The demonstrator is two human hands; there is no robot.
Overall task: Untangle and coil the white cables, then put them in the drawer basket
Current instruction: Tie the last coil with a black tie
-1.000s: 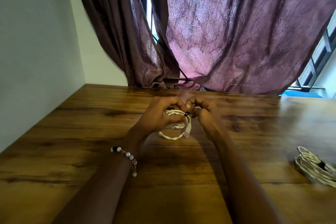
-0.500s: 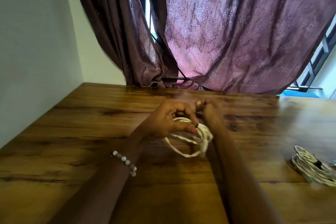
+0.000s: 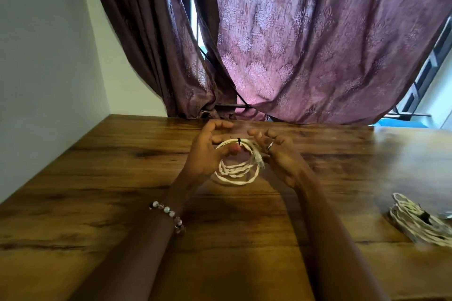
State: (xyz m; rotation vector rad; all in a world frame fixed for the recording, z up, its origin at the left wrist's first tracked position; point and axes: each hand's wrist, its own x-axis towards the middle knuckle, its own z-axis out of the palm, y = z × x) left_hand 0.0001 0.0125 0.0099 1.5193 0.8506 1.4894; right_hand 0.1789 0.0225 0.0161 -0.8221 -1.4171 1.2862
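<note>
A: Status of the white cable coil?

B: A second ago both hands pinched its black tie. Now my left hand holds the coil's left side between thumb and fingers; my right hand has released, fingers spread, touching the right side. I judge the coil secured, ready for stowing.

A: Clearance?

B: Open desk left of my left hand. A second coil lies well right of my right hand, near the desk edge. No drawer basket in view.
</note>
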